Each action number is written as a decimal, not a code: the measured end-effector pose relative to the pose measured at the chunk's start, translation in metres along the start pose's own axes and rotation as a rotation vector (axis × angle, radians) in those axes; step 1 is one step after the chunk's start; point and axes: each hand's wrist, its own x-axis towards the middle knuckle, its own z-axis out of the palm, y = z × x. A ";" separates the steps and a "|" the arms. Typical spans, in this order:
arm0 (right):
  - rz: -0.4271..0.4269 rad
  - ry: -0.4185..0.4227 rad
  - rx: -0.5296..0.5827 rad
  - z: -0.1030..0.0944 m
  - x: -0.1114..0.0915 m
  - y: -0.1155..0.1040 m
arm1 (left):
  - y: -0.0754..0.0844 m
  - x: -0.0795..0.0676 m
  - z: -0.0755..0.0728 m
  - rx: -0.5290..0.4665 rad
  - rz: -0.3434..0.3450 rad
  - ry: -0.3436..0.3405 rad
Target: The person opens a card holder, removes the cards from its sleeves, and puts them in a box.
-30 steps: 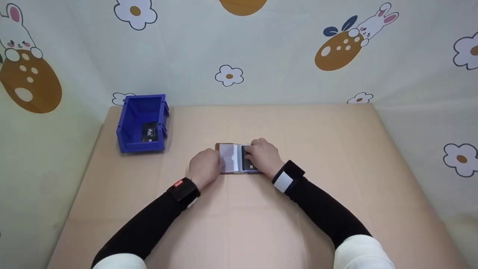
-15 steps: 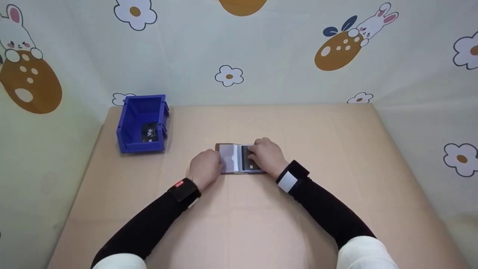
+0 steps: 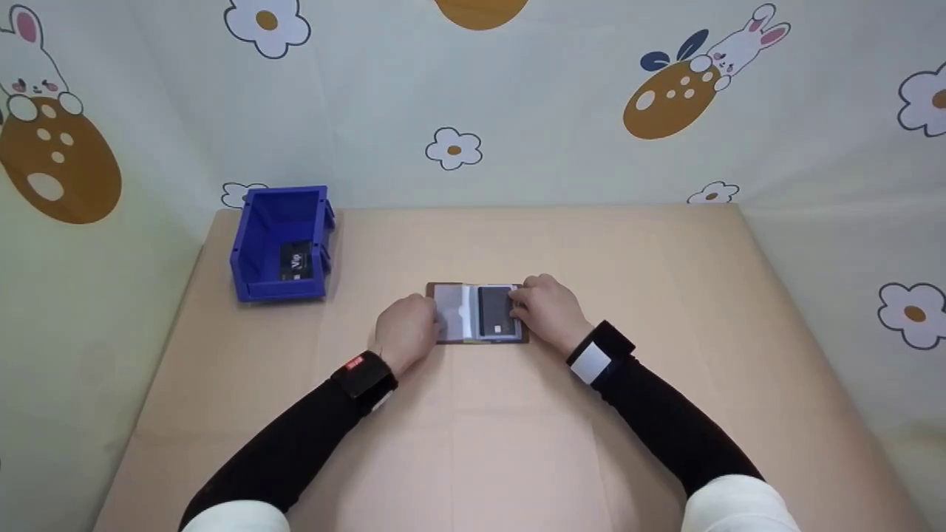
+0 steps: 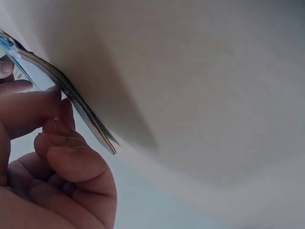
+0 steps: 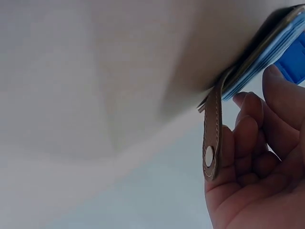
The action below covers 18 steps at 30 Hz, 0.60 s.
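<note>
A small brown card holder (image 3: 471, 342) lies spread on the table, with clear sleeves inside. In its right-hand sleeve sits a black card (image 3: 495, 310) with a small chip. My left hand (image 3: 408, 334) grips the holder's left edge, the thumb over the sleeve and the other fingers (image 4: 78, 164) curled below. At the right edge is my right hand (image 3: 550, 314), its thumb and index finger beside the card's right side. In the right wrist view a brown strap (image 5: 213, 129) with a metal snap hangs against its bent fingers. Whether those fingertips pinch a sleeve is unclear.
A blue bin (image 3: 281, 292) stands at the table's back left. Inside it lies a black card marked Vip (image 3: 296, 260). The tan table top (image 3: 473, 428) is enclosed by printed cloth (image 3: 547, 96) at the back and both sides.
My right hand has slid rightward off the black card to the holder's right edge, uncovering more of the card. The left hand and the holder stay put.
</note>
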 end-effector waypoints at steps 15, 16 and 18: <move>0.048 -0.017 0.050 0.002 -0.001 0.002 | -0.001 0.001 0.002 -0.030 -0.023 -0.016; 0.049 -0.016 0.051 0.002 -0.001 0.002 | -0.001 0.001 0.002 -0.029 -0.024 -0.018; 0.045 -0.012 0.050 0.002 -0.001 0.003 | -0.001 0.002 0.002 -0.029 -0.026 -0.022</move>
